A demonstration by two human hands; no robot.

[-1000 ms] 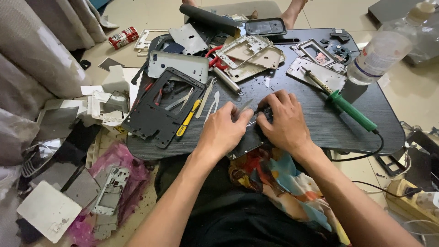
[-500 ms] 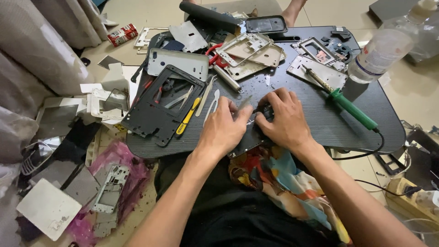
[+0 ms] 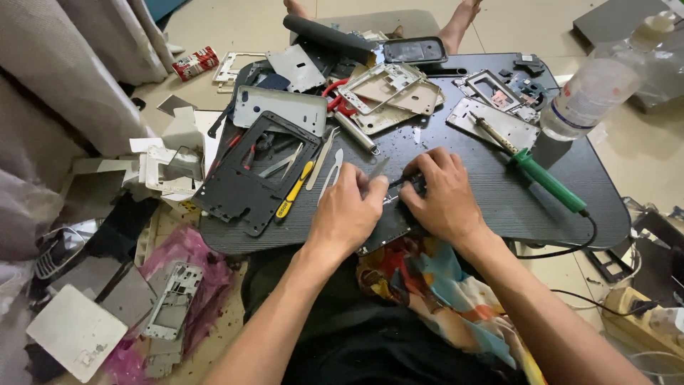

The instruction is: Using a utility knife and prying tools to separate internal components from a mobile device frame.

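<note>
Phone part (image 3: 388,224), dark and flat, lies at tabletop (image 3: 499,203) edge; left hand (image 3: 349,214) presses it, right hand (image 3: 442,196) grips its top. Soldering iron (image 3: 545,178) nearby.

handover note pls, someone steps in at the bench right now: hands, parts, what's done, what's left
Left hand: pressing down on the dark device at the table's near edge.
Right hand: on the same device, fingers curled at its top; whether it holds a tool cannot be told.
Soldering iron lies untouched to the right; yellow tool and tweezers to the left by the black frame.
Done: several frames lie stripped on the table.
Left: the device is not yet apart.
</note>
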